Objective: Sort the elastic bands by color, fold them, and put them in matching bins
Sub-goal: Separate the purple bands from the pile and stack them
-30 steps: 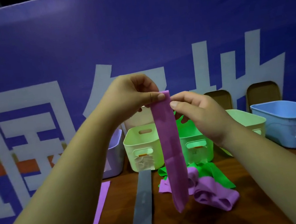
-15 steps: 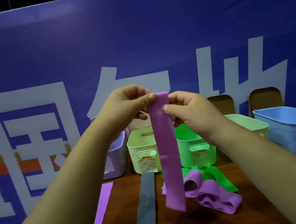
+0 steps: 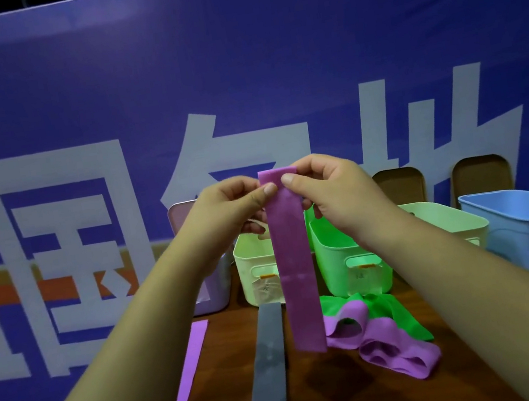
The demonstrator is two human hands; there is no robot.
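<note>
left hand (image 3: 232, 202) pinches purple band (image 3: 294, 265) top | right hand (image 3: 330, 186) pinches same | band hangs above bench (image 3: 338, 393)

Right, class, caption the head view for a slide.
Left hand and right hand pinch a hanging purple elastic band by its top over the table.

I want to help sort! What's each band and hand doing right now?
Held purple band: hanging straight, top pinched by both hands.
Left hand: pinching its top.
Right hand: pinching its top.
Grey band: lying flat on table.
Loose purple bands: crumpled on table.
Green band: crumpled, partly under them.
</note>
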